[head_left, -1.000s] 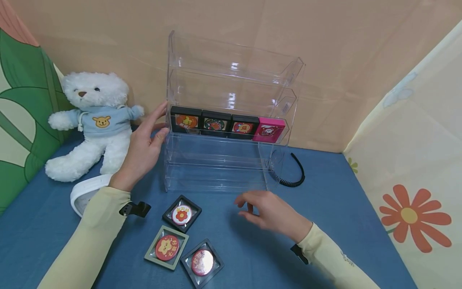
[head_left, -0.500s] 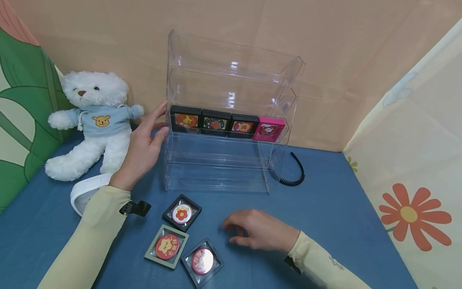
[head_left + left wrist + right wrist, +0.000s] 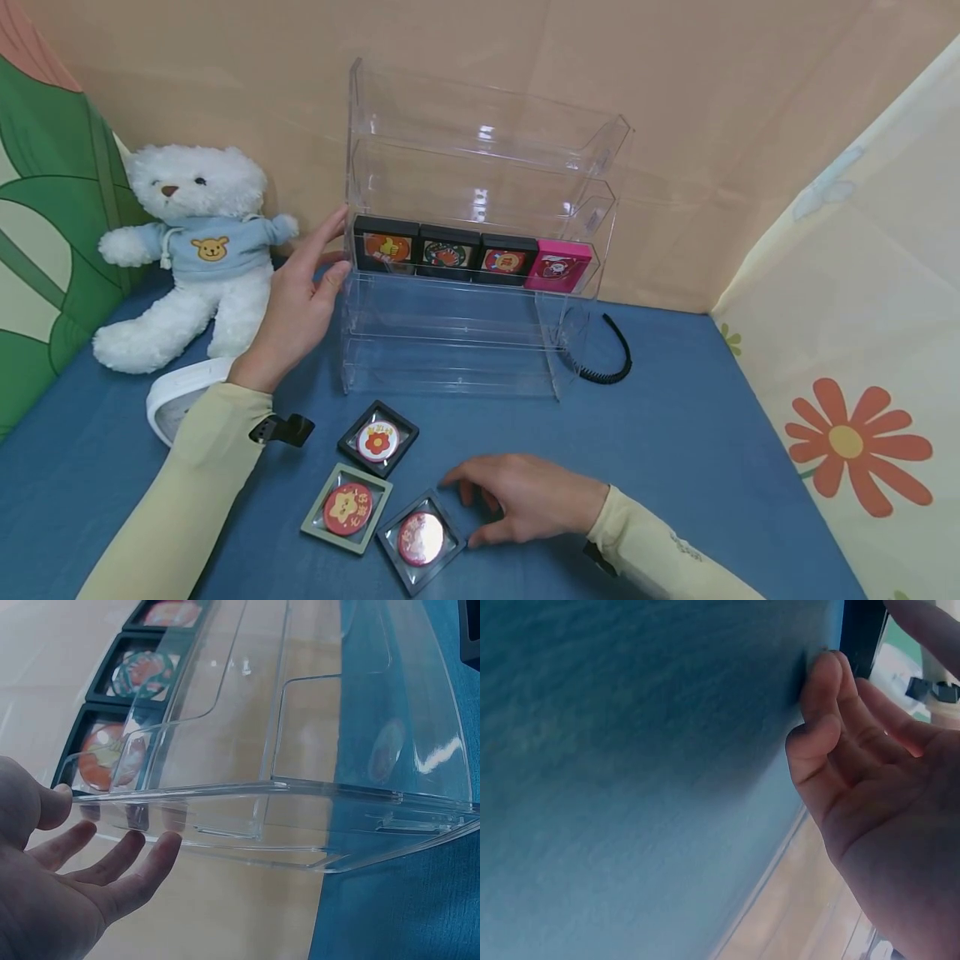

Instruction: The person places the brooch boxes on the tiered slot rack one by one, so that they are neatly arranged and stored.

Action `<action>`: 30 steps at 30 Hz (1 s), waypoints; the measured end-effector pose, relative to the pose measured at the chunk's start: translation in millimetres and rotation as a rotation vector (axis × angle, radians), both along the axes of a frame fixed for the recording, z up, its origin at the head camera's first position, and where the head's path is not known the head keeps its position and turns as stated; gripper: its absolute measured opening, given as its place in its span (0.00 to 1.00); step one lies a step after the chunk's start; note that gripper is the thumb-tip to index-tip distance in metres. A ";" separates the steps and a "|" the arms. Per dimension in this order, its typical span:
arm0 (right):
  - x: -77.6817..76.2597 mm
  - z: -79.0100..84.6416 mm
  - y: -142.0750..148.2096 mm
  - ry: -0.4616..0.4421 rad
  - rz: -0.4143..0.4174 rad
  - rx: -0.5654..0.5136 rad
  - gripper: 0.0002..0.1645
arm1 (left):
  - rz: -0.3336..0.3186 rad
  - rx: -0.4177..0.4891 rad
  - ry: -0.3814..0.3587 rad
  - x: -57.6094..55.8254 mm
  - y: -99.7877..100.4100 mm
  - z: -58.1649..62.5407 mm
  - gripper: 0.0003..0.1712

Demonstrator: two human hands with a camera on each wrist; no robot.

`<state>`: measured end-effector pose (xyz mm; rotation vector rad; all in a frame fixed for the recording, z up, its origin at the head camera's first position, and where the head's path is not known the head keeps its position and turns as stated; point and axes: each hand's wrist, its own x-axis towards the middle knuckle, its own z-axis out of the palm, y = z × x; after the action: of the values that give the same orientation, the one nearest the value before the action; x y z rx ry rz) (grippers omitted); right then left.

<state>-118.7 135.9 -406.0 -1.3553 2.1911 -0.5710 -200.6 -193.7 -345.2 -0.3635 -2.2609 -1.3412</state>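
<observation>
The left hand [image 3: 296, 304] rested its thumb and spread fingertips against the side of the clear rack [image 3: 465, 327], presumably to steady it; the fingers looked laid there rather than clamped. The right hand [image 3: 532, 496], thumb and index finger well apart, reached about the right side of the dark grey case [image 3: 438, 569], which lay flat on the blue cloth [image 3: 675, 433]; I couldn't tell whether the fingertips touched it. That span looked matched to the rim, perhaps to spare the clear window. Inside sat a round red badge [image 3: 420, 538], partly lost in glare. Near it lay 2 more: a green case [image 3: 332, 542] with a star badge [image 3: 347, 509] and a black case [image 3: 362, 460] with a flower badge [image 3: 377, 441]. In the rack, 3 black boxes [image 3: 447, 235] and 1 pink box [image 3: 562, 252] lined a single shelf, faces outward, probably for display.
</observation>
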 end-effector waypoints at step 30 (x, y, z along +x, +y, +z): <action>1.2 -3.4 -13.1 -0.052 0.025 0.041 0.42 | 0.000 -0.015 0.004 0.7 -0.6 0.4 0.38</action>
<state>-117.5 122.9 -409.4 -1.3301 2.1299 -0.5439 -200.0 -194.4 -344.8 -0.3713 -2.2691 -1.3228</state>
